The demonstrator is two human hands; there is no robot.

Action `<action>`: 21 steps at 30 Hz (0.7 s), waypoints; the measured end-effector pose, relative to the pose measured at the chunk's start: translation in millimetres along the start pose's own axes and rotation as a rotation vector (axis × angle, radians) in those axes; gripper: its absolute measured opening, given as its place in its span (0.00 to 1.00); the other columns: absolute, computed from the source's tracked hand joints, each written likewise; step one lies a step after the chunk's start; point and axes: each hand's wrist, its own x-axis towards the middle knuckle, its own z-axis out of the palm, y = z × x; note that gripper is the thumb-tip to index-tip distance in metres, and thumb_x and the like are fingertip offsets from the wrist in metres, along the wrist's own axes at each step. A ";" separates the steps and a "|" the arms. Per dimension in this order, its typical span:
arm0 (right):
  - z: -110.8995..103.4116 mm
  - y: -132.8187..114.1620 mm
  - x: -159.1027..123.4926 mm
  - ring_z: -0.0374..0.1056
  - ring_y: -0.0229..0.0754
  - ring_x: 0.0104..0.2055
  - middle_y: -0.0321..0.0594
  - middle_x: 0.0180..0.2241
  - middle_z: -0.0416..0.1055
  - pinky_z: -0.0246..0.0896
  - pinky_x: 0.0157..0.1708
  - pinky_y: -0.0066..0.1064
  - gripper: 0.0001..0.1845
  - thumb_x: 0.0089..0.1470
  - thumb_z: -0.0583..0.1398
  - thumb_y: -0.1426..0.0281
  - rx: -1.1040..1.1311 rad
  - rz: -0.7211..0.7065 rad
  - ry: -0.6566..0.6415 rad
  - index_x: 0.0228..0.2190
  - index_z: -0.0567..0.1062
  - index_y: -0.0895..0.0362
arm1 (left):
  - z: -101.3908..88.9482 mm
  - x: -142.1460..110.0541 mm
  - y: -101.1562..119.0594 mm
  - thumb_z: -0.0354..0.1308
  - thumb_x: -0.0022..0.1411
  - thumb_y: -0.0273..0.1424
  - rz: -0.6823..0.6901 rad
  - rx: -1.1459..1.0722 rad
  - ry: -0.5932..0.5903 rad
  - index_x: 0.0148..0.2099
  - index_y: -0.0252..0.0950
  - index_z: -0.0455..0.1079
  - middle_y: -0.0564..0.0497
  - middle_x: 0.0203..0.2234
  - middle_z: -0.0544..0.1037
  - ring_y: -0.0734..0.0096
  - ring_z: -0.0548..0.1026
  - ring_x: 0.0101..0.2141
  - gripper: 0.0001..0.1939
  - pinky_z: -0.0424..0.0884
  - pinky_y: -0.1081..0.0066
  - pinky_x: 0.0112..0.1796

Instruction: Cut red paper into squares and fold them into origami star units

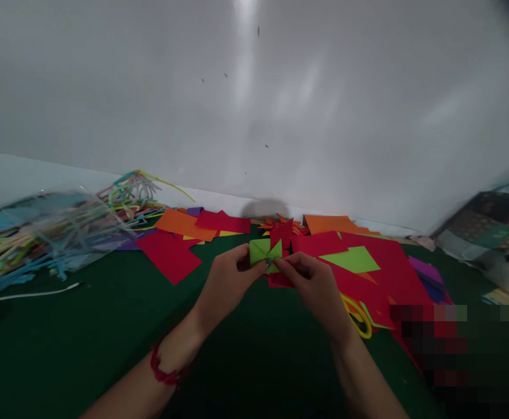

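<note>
A small piece of folded green paper (260, 249) is held up between my two hands, its creases meeting near the middle. My left hand (228, 276) pinches its left and lower side with thumb and fingers. On the lower right edge, the thumb and fingers of my right hand (313, 282) close on the same piece. Just behind it stands a pointed red folded paper shape (283, 231), partly covered by the green piece. Beside my right wrist lie the yellow handles of what look like scissors (361, 319).
Red paper sheets (402, 270), a green sheet (359, 260) and orange sheets (184, 223) lie on the dark green table (106, 349). Pipe cleaners (62, 233) in clear plastic fill the left. A white cable (31, 295) lies nearer. A pale wall (254, 116) rises behind.
</note>
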 end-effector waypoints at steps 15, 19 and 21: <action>-6.6 -0.9 0.9 0.67 0.37 0.25 0.37 0.22 0.72 0.58 0.22 0.27 0.13 0.48 0.60 0.60 0.065 0.063 -0.100 0.24 0.73 0.58 | -1.2 1.0 5.8 0.57 0.55 0.33 -0.019 -0.131 -0.097 0.42 0.37 0.71 0.50 0.36 0.77 0.67 0.74 0.36 0.11 0.71 0.70 0.36; -6.3 -1.2 0.8 0.66 0.37 0.25 0.37 0.22 0.72 0.57 0.22 0.26 0.13 0.48 0.60 0.60 0.037 0.046 -0.105 0.25 0.73 0.58 | -2.4 3.0 5.2 0.58 0.54 0.32 -0.025 -0.165 -0.135 0.43 0.37 0.71 0.49 0.38 0.77 0.66 0.74 0.39 0.12 0.70 0.68 0.39; -6.8 -2.0 0.8 0.65 0.36 0.25 0.36 0.23 0.71 0.57 0.23 0.26 0.14 0.50 0.58 0.59 0.013 0.021 -0.123 0.26 0.73 0.57 | -3.0 3.7 3.7 0.58 0.53 0.32 -0.038 -0.148 -0.128 0.43 0.38 0.71 0.50 0.37 0.77 0.66 0.74 0.38 0.13 0.70 0.68 0.39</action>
